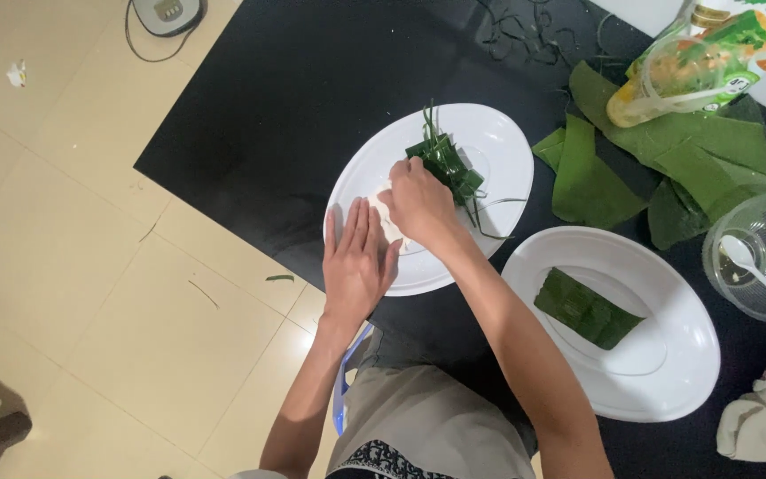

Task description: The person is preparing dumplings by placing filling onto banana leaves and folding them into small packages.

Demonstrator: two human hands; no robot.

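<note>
Cream tiled floor [73, 266] under a black mat [285, 98], evenly lit indoors

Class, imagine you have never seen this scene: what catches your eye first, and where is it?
First, the right hand touching a folded green leaf parcel on a white oval plate at the centre, the left hand flat on that plate's near rim. To the right, a second white plate holds a flat leaf packet, with loose leaves behind.

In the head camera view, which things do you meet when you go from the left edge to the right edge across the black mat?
Left hand → right hand → leaf-wrapped parcel on the first white plate → folded leaf parcel on the second white plate → clear plastic cup with a white spoon.
</note>
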